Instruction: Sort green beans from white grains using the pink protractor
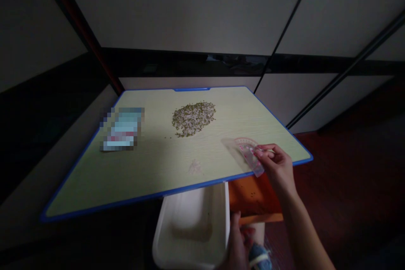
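Observation:
My right hand (276,162) pinches a clear protractor (249,152) with a pink pattern, tilted over the right front part of the table. My left hand (238,242) is low in front of the table, fingers curled, beside the right rim of a white plastic bin (161,228) and the near rim of an orange container (261,218). Which rim it grips is hard to make out. Small green beans mixed with white grains, like rice, form a spread pile (193,119) on the table. A little heap of white grains (195,166) lies nearer the front edge.
The pale wood-patterned table (152,164) has a raised blue edge. A blurred-out packet or card (122,128) lies at its left. Cabinet panels (190,8) stand behind it. Both containers sit below the front edge; a few specks lie in the orange one.

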